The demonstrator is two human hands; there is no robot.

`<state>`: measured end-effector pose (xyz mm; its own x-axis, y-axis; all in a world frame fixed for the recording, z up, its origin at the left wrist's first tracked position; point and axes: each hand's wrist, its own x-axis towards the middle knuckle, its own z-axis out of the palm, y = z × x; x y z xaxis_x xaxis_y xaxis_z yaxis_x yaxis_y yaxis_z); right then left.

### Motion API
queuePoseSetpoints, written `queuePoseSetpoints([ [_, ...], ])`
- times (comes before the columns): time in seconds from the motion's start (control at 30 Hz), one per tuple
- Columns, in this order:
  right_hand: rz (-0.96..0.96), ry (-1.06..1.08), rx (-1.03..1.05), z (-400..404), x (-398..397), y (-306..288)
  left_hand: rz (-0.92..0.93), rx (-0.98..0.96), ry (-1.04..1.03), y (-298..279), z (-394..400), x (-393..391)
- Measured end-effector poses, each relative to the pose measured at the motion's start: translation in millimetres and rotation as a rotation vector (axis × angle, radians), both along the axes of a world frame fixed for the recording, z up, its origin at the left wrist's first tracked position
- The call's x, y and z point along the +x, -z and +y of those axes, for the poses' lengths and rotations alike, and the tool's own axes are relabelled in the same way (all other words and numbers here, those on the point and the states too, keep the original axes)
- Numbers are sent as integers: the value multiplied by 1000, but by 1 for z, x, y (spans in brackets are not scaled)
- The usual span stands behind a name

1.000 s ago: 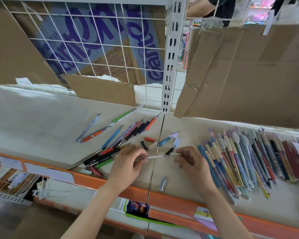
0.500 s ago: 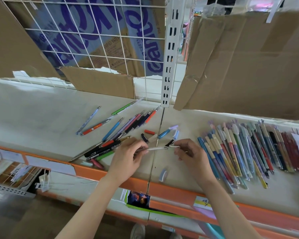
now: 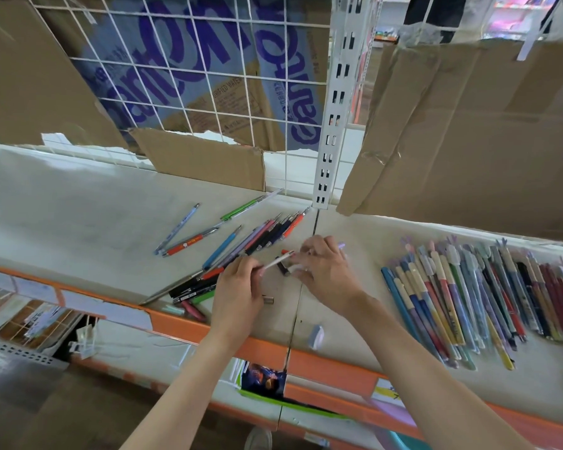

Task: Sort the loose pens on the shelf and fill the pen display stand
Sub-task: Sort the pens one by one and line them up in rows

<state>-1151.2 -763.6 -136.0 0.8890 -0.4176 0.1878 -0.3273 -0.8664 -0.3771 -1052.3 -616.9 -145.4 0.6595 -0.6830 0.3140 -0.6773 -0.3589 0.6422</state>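
Observation:
My left hand pinches a thin white pen that slants up towards my right hand. My right hand lies curled over loose caps and a pen with a lilac tip at the shelf's middle seam; what its fingers hold is hidden. A black cap lies between the hands. Loose mixed pens fan out behind my left hand, with black pens to its left. A sorted row of pens lies side by side on the right.
The pale shelf has an orange front edge. A pale blue cap and a small metal piece lie near the front. A white slotted post, a wire grid and hanging cardboard close off the back.
My right hand has left the white pen's end and moved up and left over the loose caps. The pen now slants in my left hand. The camera has tilted down a little.

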Motion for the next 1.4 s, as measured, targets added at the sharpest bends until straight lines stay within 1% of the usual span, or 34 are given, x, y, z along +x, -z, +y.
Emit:
queuePoseSetpoints([
  [0.03, 15, 1, -2, -2, 0, 1, 2, -6, -5, 0, 0, 0],
  [0.07, -20, 14, 26, -3, -2, 2, 1, -16, -6, 0, 0, 0],
  [0.1, -96, 50, 102, -4, -5, 1, -6, -27, -2, -1, 1, 0],
  [0.17, -221, 157, 368, -5, -14, -5, -30, -44, 22, -1, 0, -1],
  [0.23, -313, 214, 618, -9, -21, -9, -36, -46, 59, -1, -1, -1],
  [0.33, -440, 233, 876, -10, -26, -13, -35, -60, 113, -1, 0, -1],
  [0.47, -579, 370, 1130, -8, -26, -14, -62, -73, 172, -2, 1, -3],
  [0.53, -582, 370, 1154, -6, -25, -13, -67, -84, 179, -2, 1, -3],
  [0.7, -542, 323, 1140, 2, -23, -15, -59, -87, 184, -1, 1, -3],
  [0.8, -519, 311, 1099, 8, -21, -14, -69, -94, 200, -2, 1, -3],
  [0.97, -645, 408, 1153, 8, -22, -14, -78, -103, 203, -2, 2, -3],
  [1.07, -648, 364, 1157, 8, -24, -13, -78, -95, 212, -1, 1, -2],
  [1.23, -588, 320, 1098, 12, -21, -11, -86, -82, 226, 1, 1, -2],
  [1.33, -583, 308, 1057, 8, -22, -12, -79, -86, 191, 2, 1, -2],
  [1.4, -513, 274, 959, 2, -25, -13, -69, -100, 169, 1, 1, -2],
])
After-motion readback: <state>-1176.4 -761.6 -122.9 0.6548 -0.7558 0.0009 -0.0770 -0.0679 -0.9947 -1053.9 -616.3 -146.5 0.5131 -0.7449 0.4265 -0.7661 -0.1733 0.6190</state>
